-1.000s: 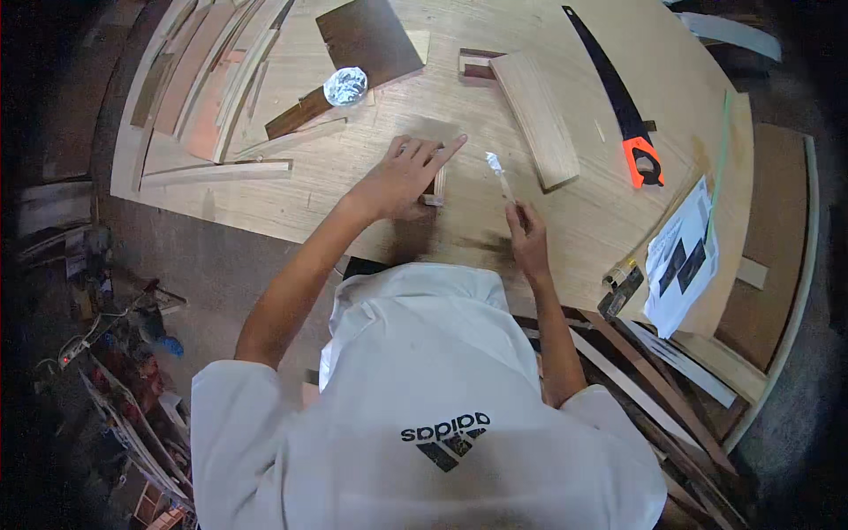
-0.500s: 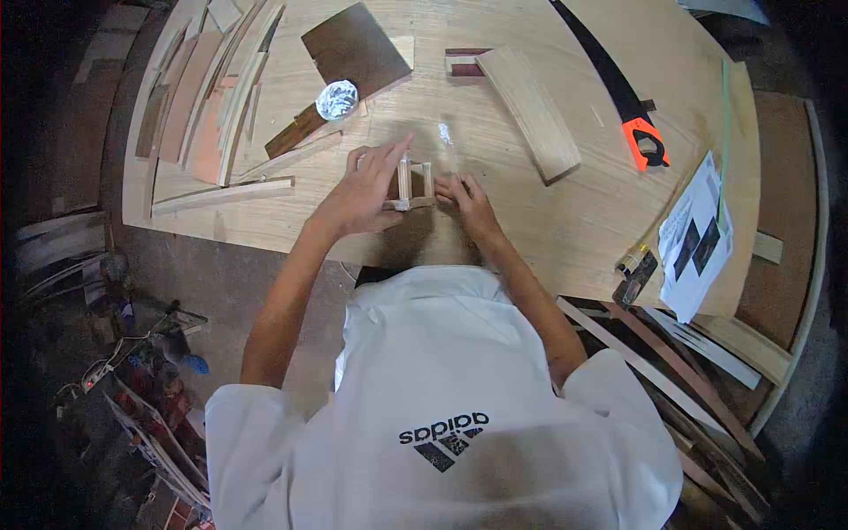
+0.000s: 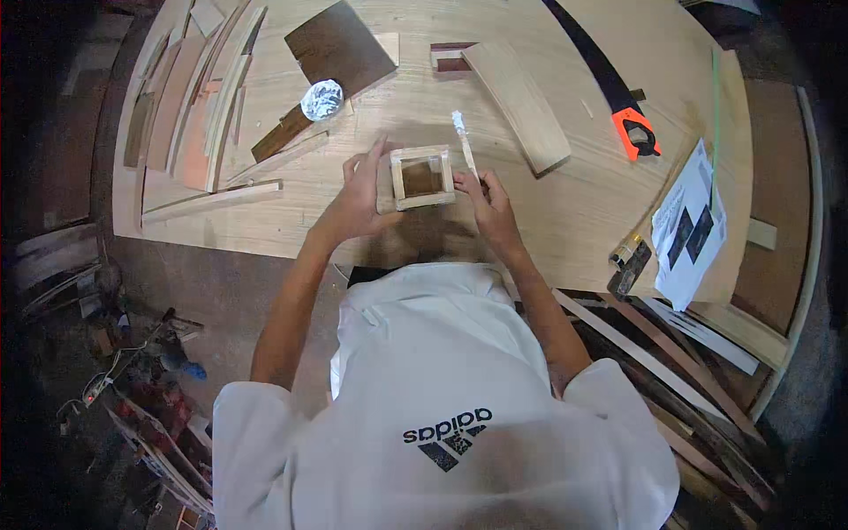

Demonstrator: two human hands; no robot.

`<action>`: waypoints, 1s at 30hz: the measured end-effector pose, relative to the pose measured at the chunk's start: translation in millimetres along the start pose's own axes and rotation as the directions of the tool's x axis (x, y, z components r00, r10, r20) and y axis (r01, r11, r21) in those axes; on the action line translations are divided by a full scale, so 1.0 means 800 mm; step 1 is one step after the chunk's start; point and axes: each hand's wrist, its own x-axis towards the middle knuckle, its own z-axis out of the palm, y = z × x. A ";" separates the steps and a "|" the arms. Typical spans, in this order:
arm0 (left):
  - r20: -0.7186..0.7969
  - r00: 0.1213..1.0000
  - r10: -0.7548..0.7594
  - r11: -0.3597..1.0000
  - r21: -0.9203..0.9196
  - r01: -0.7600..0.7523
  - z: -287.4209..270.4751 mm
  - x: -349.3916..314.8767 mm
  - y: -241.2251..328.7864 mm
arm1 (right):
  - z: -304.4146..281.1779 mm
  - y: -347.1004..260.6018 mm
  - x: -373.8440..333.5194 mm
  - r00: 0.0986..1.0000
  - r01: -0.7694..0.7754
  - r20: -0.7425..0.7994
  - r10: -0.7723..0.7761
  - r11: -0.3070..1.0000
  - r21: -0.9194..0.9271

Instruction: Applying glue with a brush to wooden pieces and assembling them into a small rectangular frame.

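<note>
A small square wooden frame [image 3: 420,154] faces up near the table's front edge, pale strips round a dark middle. My left hand [image 3: 358,199] is open at its left side, fingers stretched and thumb apart by the lower corner; whether it touches the frame I cannot tell. My right hand [image 3: 495,208] is closed on a thin stick [image 3: 466,146] with a white-smeared tip pointing away from me. Those right fingertips are close to the frame's right side. Beyond my left hand, a round foil-covered thing [image 3: 321,101] sits at the end of a dark wood strip [image 3: 287,134].
Wood strips [image 3: 216,115] lie along the left. A dark square board [image 3: 340,44] and a pale plank [image 3: 521,106] lie farther back, the plank's far end by a reddish piece [image 3: 452,60]. Right are an orange-handled saw [image 3: 634,132], paper sheets [image 3: 698,225] and a dark block-like tool [image 3: 629,269].
The frame has turned from an edge-on slant to show its square opening. My right hand has shifted slightly right and the stick shows more clearly. My left hand has drawn off a little.
</note>
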 end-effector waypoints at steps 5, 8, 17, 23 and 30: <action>0.042 0.995 -0.087 0.984 -0.154 0.092 0.013 -0.002 -0.007 | -0.001 0.015 -0.004 0.999 0.016 -0.049 -0.016 1.000 -0.007; 0.061 0.995 -0.085 0.983 -0.158 0.094 0.016 -0.004 -0.014 | -0.006 0.007 -0.015 0.993 0.023 -0.112 -0.044 0.983 -0.184; -0.042 0.999 0.017 0.986 -0.164 -0.024 0.020 -0.008 -0.025 | -0.058 -0.010 -0.038 0.877 0.480 0.280 -0.391 0.679 -0.556; -0.032 0.999 -0.039 0.979 -0.204 0.032 0.023 -0.009 -0.027 | -0.066 -0.017 -0.028 0.778 0.609 0.446 -0.443 0.358 -0.708; -0.035 0.999 -0.017 0.970 -0.242 0.009 0.021 -0.008 -0.027 | -0.054 -0.026 -0.023 0.770 0.606 0.432 -0.470 0.326 -0.726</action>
